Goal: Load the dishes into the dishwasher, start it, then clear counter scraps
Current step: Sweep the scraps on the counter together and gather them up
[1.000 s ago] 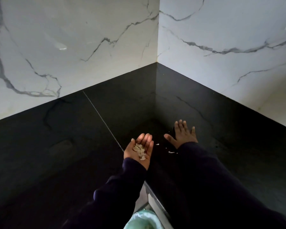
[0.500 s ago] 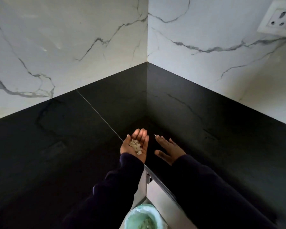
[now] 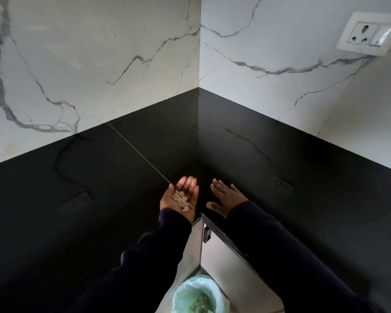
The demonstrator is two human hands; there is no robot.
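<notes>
**Palm full of scraps at the counter corner**

So the left hand (image 3: pixel 180 198) is turned palm up with the fingers lightly cupped, and a small pile of pale scraps (image 3: pixel 180 199) sits right in the palm, so it's carrying rather than gripping. It hovers over the inner corner of the black counter (image 3: pixel 99 199), right at the edge. The right hand (image 3: pixel 226 196) is just beside it, flat and relaxed, fingers straight and spread, palm down on the counter surface, holding nothing. Both arms are in dark sleeves (image 3: pixel 280 251).

Below the hands, in the gap at the counter's inner corner, there's a bin with a pale green liner (image 3: pixel 195 294) and some scraps already inside. A thin seam runs across the counter up toward the white marble walls (image 3: pixel 99 64), and there's a white socket plate (image 3: pixel 368 33) on the right wall.
</notes>
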